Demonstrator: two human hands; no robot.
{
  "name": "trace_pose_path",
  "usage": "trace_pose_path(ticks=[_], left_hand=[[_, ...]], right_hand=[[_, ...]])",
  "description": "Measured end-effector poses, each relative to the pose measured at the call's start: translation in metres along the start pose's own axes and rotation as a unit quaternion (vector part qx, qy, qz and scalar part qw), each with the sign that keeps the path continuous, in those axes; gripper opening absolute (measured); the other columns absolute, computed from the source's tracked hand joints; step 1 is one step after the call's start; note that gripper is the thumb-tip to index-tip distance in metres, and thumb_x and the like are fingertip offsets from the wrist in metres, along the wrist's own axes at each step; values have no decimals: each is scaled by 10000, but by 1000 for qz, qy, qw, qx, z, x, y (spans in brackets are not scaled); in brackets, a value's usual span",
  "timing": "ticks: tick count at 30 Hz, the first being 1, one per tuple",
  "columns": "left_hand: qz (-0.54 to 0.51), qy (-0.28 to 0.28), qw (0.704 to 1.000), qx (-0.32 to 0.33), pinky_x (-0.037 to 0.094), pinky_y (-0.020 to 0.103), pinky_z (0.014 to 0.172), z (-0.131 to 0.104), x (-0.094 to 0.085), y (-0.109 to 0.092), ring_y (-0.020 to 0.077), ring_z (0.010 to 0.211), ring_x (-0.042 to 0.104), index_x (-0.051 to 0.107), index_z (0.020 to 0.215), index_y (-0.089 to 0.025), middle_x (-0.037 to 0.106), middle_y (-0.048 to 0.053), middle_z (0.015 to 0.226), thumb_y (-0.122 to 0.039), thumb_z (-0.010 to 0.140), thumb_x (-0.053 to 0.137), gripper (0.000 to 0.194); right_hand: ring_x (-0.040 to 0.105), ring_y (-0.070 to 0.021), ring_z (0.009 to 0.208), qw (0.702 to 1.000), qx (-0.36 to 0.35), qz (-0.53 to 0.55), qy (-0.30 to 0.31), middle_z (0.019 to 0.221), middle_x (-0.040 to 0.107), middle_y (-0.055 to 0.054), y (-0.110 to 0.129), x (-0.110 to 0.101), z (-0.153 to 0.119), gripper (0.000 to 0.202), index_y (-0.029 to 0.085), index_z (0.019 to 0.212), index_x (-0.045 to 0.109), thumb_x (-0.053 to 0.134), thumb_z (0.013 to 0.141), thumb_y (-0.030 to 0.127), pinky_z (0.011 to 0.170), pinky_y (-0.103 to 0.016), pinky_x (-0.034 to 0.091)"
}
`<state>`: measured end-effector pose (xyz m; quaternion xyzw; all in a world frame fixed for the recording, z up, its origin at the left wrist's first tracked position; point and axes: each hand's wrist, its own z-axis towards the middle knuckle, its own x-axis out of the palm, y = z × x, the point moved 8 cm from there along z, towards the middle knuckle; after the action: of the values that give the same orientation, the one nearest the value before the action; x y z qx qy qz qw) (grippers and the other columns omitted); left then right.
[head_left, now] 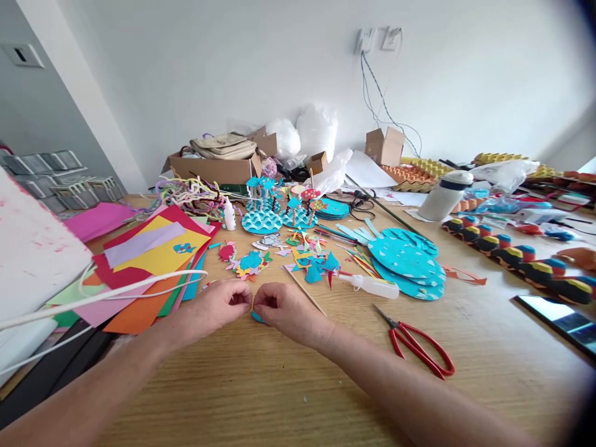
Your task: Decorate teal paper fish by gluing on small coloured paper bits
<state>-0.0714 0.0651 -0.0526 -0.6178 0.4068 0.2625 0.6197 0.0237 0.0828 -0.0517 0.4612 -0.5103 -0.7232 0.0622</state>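
My left hand and my right hand meet low over the middle of the table, both with fingers pinched closed. Between and under their fingertips shows a small blue paper cutout, mostly hidden by the right fingers. Just beyond lie a blue paper fish on scraps, a red paper cutout and a grey-and-white cutout. A thin wooden stick lies beside my right hand. Farther right rest a white glue bottle and red-handled scissors.
Coloured paper sheets and a white cable lie at left. Blue paper-fish models stand behind the scraps. Blue painted discs, painted egg-carton strips and a phone are at right. A cardboard box stands by the wall.
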Motion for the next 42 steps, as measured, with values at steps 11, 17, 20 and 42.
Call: trace_pose_path(ticks=[11,17,20,42], left_hand=[[-25,11,1000,-2,351,224,559,0,2,-2,140,645,506,574,769,-183,562,-31,674,-247,728,414,177],[-33,8,999,1,332,218,541,0,2,-11,135,619,477,551,678,-167,515,-34,623,-239,707,415,157],[-35,3,999,2,329,218,539,2,3,-11,134,612,467,544,664,-165,501,-37,616,-235,706,407,159],[-12,-3,1000,7,358,224,560,8,7,-6,145,637,518,585,709,-160,580,-18,649,-186,697,418,169]], right_hand=[[391,-49,483,999,-21,-23,-25,527,481,55,-5,-7,2,98,144,621,569,490,662,102,435,-160,248],[391,-50,483,999,-31,-17,-24,523,475,54,-4,-6,4,96,143,615,570,500,676,118,432,-164,243],[396,-52,486,999,-28,-14,-21,528,481,53,-6,-5,4,102,145,628,580,494,672,113,433,-165,246],[454,-65,542,997,-9,-71,30,598,557,30,-5,-10,12,109,145,674,611,505,697,135,479,-166,302]])
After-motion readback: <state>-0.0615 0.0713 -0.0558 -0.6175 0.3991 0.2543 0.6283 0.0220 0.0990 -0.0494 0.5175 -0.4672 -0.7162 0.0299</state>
